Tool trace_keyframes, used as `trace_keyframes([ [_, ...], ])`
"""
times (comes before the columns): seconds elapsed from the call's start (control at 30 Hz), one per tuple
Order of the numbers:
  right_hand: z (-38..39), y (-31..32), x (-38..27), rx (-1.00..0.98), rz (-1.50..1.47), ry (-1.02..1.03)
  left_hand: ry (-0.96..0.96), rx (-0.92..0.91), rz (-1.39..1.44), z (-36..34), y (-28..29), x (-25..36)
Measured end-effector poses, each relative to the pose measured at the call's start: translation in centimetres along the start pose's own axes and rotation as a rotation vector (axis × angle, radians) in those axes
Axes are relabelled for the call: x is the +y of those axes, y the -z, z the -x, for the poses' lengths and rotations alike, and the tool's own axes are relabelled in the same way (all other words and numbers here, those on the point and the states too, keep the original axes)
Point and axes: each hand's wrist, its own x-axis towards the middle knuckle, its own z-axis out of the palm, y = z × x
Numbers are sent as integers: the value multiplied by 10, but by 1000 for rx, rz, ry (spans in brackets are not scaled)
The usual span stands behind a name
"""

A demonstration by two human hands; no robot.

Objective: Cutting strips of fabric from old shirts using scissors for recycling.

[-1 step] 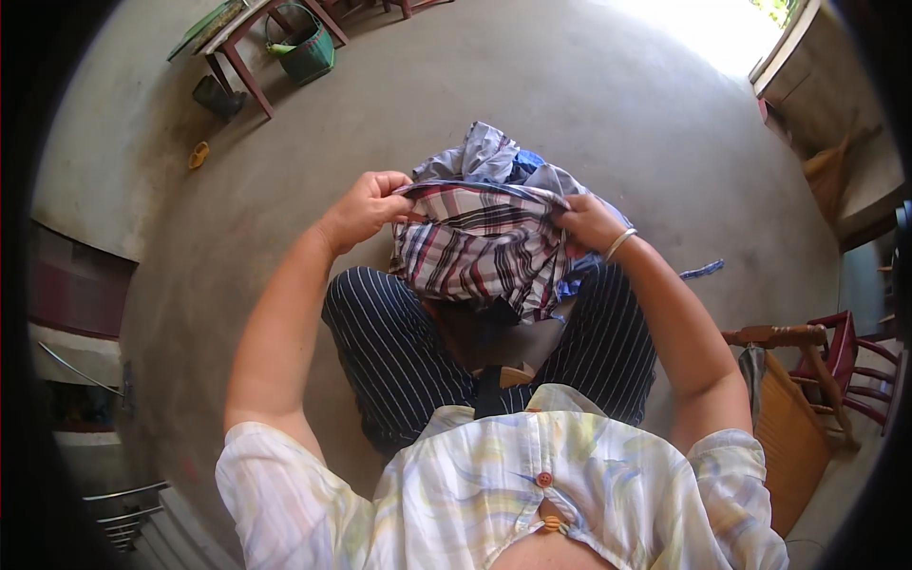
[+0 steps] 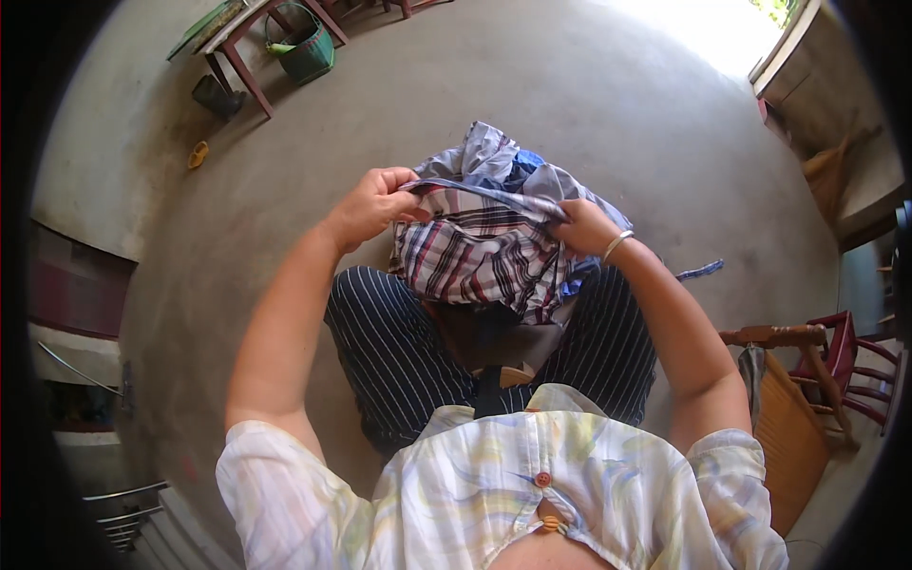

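Observation:
A red, white and dark plaid cloth [image 2: 480, 256] lies bunched across my lap, over my striped trousers [image 2: 375, 342]. My left hand [image 2: 375, 199] pinches the upper edge of this cloth at its left end. My right hand [image 2: 584, 228], with a pale bangle on the wrist, grips the same edge at the right, so the edge is drawn out between them as a band. Behind it lies a heap of grey and blue fabric [image 2: 489, 142], with a blue strip [image 2: 703, 267] sticking out to the right.
A low table [image 2: 256, 19] with a green basket [image 2: 306, 57] stands at the back left, near a dark boot [image 2: 214, 95] and a yellow shoe [image 2: 198, 155]. Wooden chairs [image 2: 788, 427] are at my right, by the wall. A bright doorway [image 2: 722, 33] opens at the back right.
My right hand has shifted slightly left and down with the cloth's edge, which now shows more of its bluish side. My left hand has moved slightly up and to the right.

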Motion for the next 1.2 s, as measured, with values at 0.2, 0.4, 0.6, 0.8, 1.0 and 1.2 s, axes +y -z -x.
trace_keyframes([
  [0.2,0,-30,-29,365,-130,745,-163,-150,-116,-26,-41,9],
  [0.4,10,-25,-41,113,-656,489,-263,-112,226,-35,-76,-13],
  [0.6,13,6,-38,261,-888,477,-48,-225,-170,-49,-59,-81],
  [0.8,-8,53,-37,473,-779,517,-209,96,410,-54,-13,-73],
  [1.0,-58,99,-48,568,-262,357,-496,158,-321,-61,20,-65],
  [1.2,-179,151,-63,621,874,316,-320,522,-363,-99,70,-57],
])
